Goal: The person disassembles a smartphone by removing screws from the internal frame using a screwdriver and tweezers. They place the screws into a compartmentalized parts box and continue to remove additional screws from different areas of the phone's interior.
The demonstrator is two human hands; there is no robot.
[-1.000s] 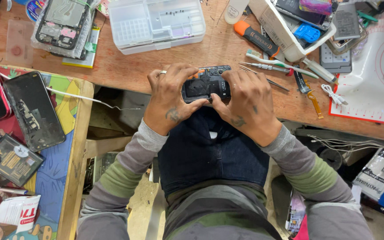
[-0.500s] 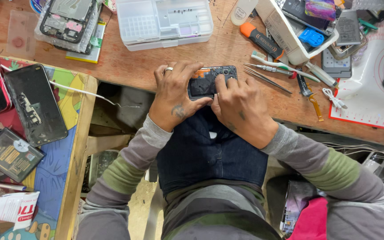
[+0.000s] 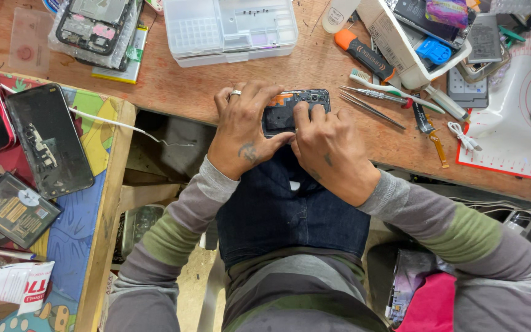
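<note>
A dark opened phone (image 3: 290, 110) with exposed innards and an orange strip lies on the near edge of the wooden workbench (image 3: 173, 92). My left hand (image 3: 244, 132), with a ring on one finger, presses flat on the phone's left end. My right hand (image 3: 327, 144) covers its lower right side, with the index finger pushing down on the middle. Both thumbs meet below the phone. Much of the phone is hidden under my fingers.
Tweezers (image 3: 373, 110), a screwdriver (image 3: 373, 93) and a toothbrush (image 3: 394, 89) lie just right of the phone. A clear parts box (image 3: 232, 27) stands behind it. A white tray of parts (image 3: 422, 37), a white mat (image 3: 523, 123) and several opened phones (image 3: 47, 138) surround it.
The phone went from being held above the bench edge to lying on the wood. Both hands moved forward with it and now press down on it.
</note>
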